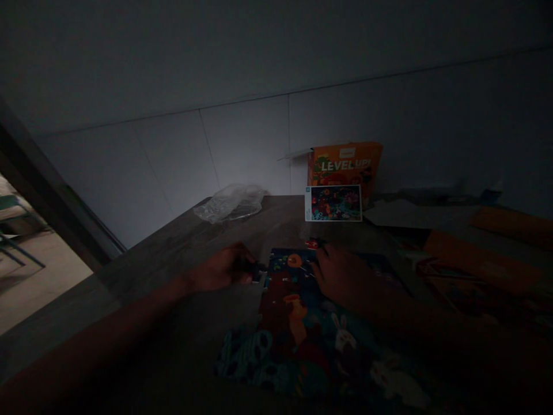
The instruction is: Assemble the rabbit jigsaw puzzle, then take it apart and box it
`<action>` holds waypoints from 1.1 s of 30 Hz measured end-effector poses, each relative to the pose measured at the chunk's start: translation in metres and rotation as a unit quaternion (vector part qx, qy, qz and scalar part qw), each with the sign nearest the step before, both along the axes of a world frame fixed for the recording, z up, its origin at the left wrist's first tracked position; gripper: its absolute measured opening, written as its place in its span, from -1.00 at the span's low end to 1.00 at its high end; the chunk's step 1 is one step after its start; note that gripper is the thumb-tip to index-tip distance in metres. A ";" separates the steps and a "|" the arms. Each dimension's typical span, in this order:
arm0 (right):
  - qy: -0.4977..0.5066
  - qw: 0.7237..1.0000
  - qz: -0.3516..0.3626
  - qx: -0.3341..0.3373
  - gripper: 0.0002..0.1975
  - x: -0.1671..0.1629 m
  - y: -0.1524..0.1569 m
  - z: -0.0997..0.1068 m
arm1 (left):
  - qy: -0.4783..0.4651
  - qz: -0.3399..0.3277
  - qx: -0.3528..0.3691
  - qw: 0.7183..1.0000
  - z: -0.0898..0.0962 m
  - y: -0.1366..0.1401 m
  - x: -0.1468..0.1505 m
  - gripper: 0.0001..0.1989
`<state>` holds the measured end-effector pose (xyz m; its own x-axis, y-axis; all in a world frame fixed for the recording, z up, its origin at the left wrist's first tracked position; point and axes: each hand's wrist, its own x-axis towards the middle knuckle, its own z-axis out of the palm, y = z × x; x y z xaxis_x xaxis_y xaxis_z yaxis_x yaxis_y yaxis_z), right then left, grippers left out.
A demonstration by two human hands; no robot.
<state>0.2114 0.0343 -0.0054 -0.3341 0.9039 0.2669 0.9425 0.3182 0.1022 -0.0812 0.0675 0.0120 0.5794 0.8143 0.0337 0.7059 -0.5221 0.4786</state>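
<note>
A partly assembled jigsaw puzzle [298, 323] lies on the table, with a bear, white rabbits and teal leaves on a dark ground. Its upper left side has a stepped edge. At that edge, my left hand [224, 268] pinches a small dark puzzle piece [258, 272] between thumb and fingers. My right hand [341, 274] rests over the puzzle's upper part, with thumb and forefinger apart. Just past its fingertips is a red and dark puzzle piece [313, 244]; dim light hides whether the fingers grip it. My right forearm covers some of the puzzle's right side.
Behind the puzzle, a picture card [333, 203] leans against an orange box [348, 164] marked "LEVEL UP!". Crumpled clear plastic [233, 202] lies at the back left of the grey table [173, 242]. Orange packaging [484, 259] is on the right. A white wall [246, 144] stands behind.
</note>
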 end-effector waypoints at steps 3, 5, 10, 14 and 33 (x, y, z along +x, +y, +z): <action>-0.001 1.000 -0.008 -0.003 -0.67 -0.001 0.000 0.000 | -0.008 0.031 -0.025 0.999 -0.004 -0.001 0.000 -0.66; 0.001 1.000 -0.011 -0.001 -0.67 -0.001 0.000 0.000 | -0.024 0.041 -0.029 0.998 -0.009 -0.001 0.000 -0.64; 0.006 1.000 0.005 0.016 -0.69 0.001 0.001 -0.003 | -0.035 -0.001 0.062 0.997 -0.016 0.000 0.005 -0.70; 0.006 1.000 0.008 0.013 -0.68 0.001 0.001 -0.003 | -0.052 -0.064 0.102 0.991 -0.016 0.000 0.008 -0.71; 0.001 1.000 0.010 0.001 -0.68 -0.001 -0.001 0.002 | 0.119 -0.222 0.178 0.951 0.021 -0.013 0.014 -0.61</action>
<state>0.2108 0.0335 -0.0037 -0.3509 0.8967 0.2700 0.9364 0.3362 0.1006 -0.0668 0.0543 0.0335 0.8890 0.4494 0.0873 0.4446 -0.8930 0.0694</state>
